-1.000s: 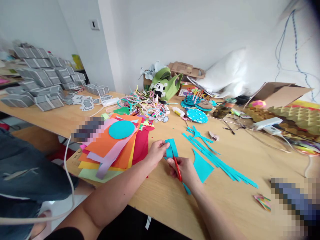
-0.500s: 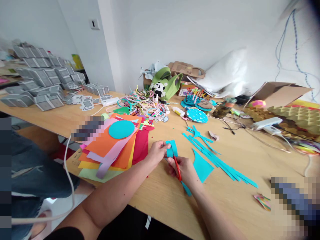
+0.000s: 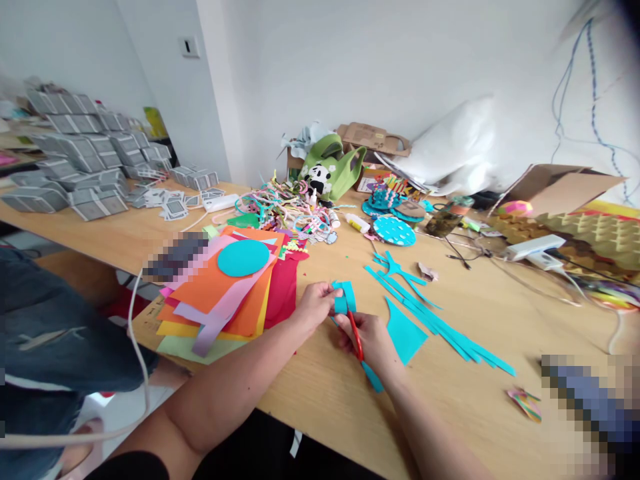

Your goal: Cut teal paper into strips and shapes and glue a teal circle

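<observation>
My left hand [image 3: 319, 300] pinches a small blue felt piece [image 3: 345, 293] above the wooden table. In my right hand [image 3: 367, 337] is a pair of red-handled scissors [image 3: 357, 337], closed around the handles; the blades are at the lower edge of the felt piece and mostly hidden. Beneath my right hand, a blue strip [image 3: 373, 379] hangs or lies by the wrist. Just right of that hand rests a larger blue offcut [image 3: 406, 333] with a curved side. Beyond it, long narrow blue strips [image 3: 445, 327] lie in a slanting row.
A stack of coloured felt sheets [image 3: 200, 290] lies to the left, topped by a blue disc [image 3: 243, 258]. Tangled trimmings [image 3: 295, 210] and a green panda bag [image 3: 325, 173] are at the back. A power strip [image 3: 535, 247] with cables lies right. Another person's leg [image 3: 55, 340] is at left.
My hands, the scissors and the felt piece stay nearly in place, with only a slight shift at the blades. The other person's leg at left has moved a little.
</observation>
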Motion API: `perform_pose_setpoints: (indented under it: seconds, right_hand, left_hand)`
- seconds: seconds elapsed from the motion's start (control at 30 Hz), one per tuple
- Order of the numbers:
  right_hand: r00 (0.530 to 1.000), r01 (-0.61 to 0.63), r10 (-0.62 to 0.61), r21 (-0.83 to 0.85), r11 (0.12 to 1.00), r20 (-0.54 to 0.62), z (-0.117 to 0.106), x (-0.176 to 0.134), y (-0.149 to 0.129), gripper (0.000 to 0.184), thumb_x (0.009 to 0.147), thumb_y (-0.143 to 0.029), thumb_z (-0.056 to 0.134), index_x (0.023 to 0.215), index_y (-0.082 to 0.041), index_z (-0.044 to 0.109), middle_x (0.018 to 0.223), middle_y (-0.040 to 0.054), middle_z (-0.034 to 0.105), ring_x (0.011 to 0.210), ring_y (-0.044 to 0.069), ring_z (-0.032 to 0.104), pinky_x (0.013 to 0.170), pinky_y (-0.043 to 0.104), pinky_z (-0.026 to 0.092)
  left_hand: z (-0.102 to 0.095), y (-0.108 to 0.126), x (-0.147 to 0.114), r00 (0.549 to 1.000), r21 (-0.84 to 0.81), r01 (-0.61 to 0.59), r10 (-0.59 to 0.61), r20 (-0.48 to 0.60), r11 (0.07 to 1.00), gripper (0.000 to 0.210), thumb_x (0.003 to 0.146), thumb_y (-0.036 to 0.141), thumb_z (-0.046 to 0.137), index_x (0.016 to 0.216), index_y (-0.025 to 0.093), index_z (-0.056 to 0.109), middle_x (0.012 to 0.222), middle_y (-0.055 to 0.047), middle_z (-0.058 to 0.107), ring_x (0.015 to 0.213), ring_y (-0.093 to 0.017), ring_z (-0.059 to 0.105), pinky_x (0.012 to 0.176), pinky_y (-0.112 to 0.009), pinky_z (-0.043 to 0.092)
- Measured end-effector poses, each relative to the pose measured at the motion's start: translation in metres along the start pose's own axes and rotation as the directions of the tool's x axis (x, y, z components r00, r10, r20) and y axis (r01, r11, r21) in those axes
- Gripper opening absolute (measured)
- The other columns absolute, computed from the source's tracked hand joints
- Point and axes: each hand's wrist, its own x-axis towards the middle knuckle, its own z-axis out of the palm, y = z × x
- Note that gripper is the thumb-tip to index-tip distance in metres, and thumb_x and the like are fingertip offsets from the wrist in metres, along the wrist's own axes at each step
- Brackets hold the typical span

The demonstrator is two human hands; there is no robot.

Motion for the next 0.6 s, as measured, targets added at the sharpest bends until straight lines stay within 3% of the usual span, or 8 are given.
perform_pose_setpoints:
  seconds: [0.33, 0.6]
  right_hand:
    - [0.999, -0.029, 0.029, 0.013, 1.000, -0.020, 0.0004, 0.0021, 0.0034, 0.050, 0.068, -0.065, 0.064, 0.060, -0.017, 0.054, 0.047, 0.0040, 0.062, 0.038, 0.014, 0.054, 0.036, 0.021, 0.034]
    - [1.000, -0.022, 0.022, 0.041, 0.999, -0.003, 0.0013, 0.0015, 0.0035, 0.049, 0.069, -0.064, 0.065, 0.061, -0.017, 0.055, 0.047, 0.0038, 0.062, 0.039, 0.014, 0.055, 0.037, 0.021, 0.036]
  left_hand:
    - [0.0029, 0.0046, -0.0017, 0.997, -0.042, 0.053, -0.056, -0.061, 0.998, 0.028, 0.062, 0.038, 0.071, 0.068, 0.015, 0.055, 0.055, 0.003, 0.056, 0.049, -0.010, 0.052, 0.052, -0.022, 0.042]
    - [-0.0001, 0.0002, 0.0019, 0.997, -0.030, 0.018, -0.020, -0.075, 0.999, 0.028, 0.064, 0.036, 0.073, 0.070, 0.017, 0.054, 0.057, 0.003, 0.056, 0.049, -0.010, 0.052, 0.052, -0.024, 0.043]
